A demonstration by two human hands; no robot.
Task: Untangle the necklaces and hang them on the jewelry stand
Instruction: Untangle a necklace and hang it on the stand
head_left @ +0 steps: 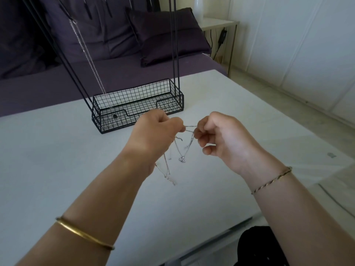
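Clearly the untangling is the step in hand; nothing of this bunch looks ready for hanging yet. Nearest, both forearms reach forward over the white worktop (57, 154), with a gold bangle (84, 234) on the left one and a braided bracelet (271, 180) at the right wrist. The left hand (153, 131) has its fingers curled and pinches the tangled necklaces (179, 148) at their top. The right hand (221, 137), just to its right, pinches the other end of the same short taut stretch of chain, its lower fingers loosely curled. The two hands are close together but not touching, knuckles up, raised off the worktop. Below and between them the thin chains hang in loose loops, with a small pendant (182, 159) dangling in the gap and a clasp end (171, 182) trailing lowest, beneath the left wrist. Whether the strands knot at the pinch is too fine to tell. The next move probably calls for easing the pinches apart and working one strand free rather than tugging, since chains this thin could tighten or snap. Beyond the hands is the jewelry stand (138, 104), its wire basket just behind the left knuckles, with one hung chain (90, 60) above and left of that hand.
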